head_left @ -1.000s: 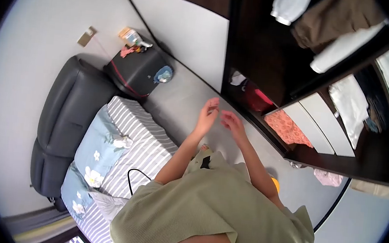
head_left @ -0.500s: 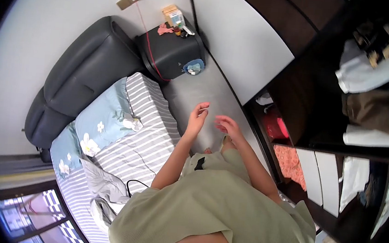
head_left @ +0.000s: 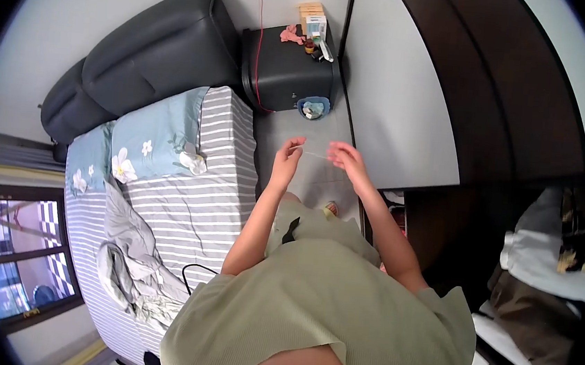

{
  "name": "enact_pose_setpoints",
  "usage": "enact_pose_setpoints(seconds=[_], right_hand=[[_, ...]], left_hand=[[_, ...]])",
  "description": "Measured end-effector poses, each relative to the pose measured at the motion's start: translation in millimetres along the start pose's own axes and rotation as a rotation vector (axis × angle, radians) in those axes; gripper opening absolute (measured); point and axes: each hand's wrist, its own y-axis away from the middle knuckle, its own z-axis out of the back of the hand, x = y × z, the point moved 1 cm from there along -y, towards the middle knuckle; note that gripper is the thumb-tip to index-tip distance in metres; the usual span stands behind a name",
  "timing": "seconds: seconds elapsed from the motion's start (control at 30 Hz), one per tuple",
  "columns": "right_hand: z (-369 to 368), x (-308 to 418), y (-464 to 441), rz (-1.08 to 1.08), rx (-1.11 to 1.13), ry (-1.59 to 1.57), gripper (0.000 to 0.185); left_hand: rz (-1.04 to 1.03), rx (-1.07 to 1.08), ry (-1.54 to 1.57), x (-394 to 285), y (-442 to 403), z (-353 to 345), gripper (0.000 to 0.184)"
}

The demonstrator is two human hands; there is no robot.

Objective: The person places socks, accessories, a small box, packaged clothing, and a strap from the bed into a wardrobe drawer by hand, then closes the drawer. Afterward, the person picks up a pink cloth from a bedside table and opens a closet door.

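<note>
My left hand (head_left: pixel 287 161) is raised over the floor beside the bed, with its fingers curled towards the thumb. Facing it, a short distance to the right, is my right hand (head_left: pixel 348 165), its fingers bent inward. A thin pale strand (head_left: pixel 314 154), like a thread, runs across the gap from one set of fingertips to the other. It is too fine to tell its exact kind. The two hands do not touch each other.
On the left is a bed with a striped sheet (head_left: pixel 219 190) and blue pillows (head_left: pixel 161 129). Ahead stand a black nightstand (head_left: pixel 282 67) and a small blue bin (head_left: pixel 313 108). A white wardrobe door (head_left: pixel 404 102) and shelves with folded clothes (head_left: pixel 536 259) are on the right.
The view has turned to the right, and the wardrobe shelves have shifted lower in it. Both hands have moved up towards the nightstand, and the strand between them now shows more plainly.
</note>
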Motion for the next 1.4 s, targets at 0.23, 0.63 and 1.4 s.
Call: enact_pose_setpoints(seconds=[0.23,0.63,1.4], right_hand=[[-13.8,33.3,-65.8,0.022,0.060,0.026,0.026],[-82.1,64.2,-249.6,-0.002,0.080,0.087,0.023],[-63.6,-21.8,-540.4,-0.002,-0.077,0.256,0.032]], left_hand=[[0.078,-0.095,0.129,5.4,-50.1,21.9,0.025],[0.057,-0.084,0.116,0.0,-226.1,108.5,0.024],[0.395,-0.080,0.083,81.7,-421.8,148.8,0.023]])
